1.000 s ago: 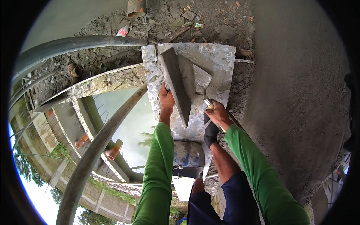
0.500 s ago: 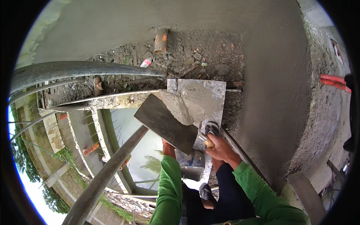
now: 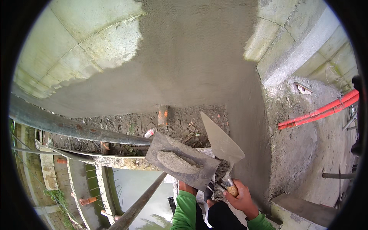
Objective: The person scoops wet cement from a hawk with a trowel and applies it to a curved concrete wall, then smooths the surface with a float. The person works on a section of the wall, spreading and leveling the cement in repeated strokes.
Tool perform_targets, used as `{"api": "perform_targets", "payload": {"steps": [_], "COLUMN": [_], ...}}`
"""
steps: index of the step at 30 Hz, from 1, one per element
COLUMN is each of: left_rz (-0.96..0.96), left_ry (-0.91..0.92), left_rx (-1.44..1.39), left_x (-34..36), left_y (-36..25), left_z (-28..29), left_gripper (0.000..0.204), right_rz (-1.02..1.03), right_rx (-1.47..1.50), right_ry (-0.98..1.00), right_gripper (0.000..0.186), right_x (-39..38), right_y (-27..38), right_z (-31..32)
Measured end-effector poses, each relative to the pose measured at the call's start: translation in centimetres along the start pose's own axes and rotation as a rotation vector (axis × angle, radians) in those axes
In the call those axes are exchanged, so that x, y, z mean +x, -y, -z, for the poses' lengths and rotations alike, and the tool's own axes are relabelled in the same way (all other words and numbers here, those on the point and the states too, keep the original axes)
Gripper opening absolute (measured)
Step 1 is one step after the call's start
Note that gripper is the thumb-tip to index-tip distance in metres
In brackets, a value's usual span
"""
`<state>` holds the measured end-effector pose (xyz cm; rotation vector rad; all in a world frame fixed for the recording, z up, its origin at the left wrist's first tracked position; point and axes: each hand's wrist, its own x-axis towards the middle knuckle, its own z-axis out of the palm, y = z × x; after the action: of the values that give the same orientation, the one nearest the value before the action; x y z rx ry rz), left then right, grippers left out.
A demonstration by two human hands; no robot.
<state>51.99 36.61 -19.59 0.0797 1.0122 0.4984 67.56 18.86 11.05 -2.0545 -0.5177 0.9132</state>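
Observation:
My left hand grips a flat mortar board from beneath, its fingers mostly hidden under the plate. A thick ridge of wet grey mortar lies across the top of this board. In my right hand is a pointed trowel by its wooden handle, just right of the board. The trowel's blade stands raised with its tip toward the wall, and its visible face carries no lump of mortar. Ahead rises a wall with smooth, damp grey plaster.
Bare pale blocks show at the upper left. An orange pipe stub juts out above rubble at the wall's foot. A thick pole crosses at left; another pole slants below. Water lies beneath, and red pipes run at right.
My view has tilted up toward the wall. Mortar now sits on the previously bare mortar board. The trowel has come up from the mortar-covered sheet, its blade now in full view.

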Motion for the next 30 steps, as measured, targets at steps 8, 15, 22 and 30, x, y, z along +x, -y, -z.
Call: {"api": "perform_targets", "payload": {"steps": [8, 15, 22, 30], "left_rz": [0.053, 0.052, 0.026, -0.119], "left_ry": [0.014, 0.034, 0.019, 0.058], "left_rx": [0.048, 0.055, -0.014, -0.162], "left_x": [4.9, 12.2, 22.6, 42.5], "left_y": [-3.9, -3.4, 0.6, 6.0], "left_z": [-5.8, -11.5, -18.3, -23.5], "left_gripper": [0.047, 0.046, 0.045, 0.045], "right_rz": [-0.300, -0.541, -0.742, -0.726], "right_rx": [0.310, 0.936, 1.194, 0.245], "right_ry": [-0.372, -0.352, -0.068, 0.460], "right_gripper": [0.033, 0.025, 0.026, 0.029], "right_x": [1.5, 8.1, 15.6, 26.1], "right_y": [-5.5, -8.0, -17.1, -27.0], "right_z": [1.1, -3.0, -10.0, -20.5]}}
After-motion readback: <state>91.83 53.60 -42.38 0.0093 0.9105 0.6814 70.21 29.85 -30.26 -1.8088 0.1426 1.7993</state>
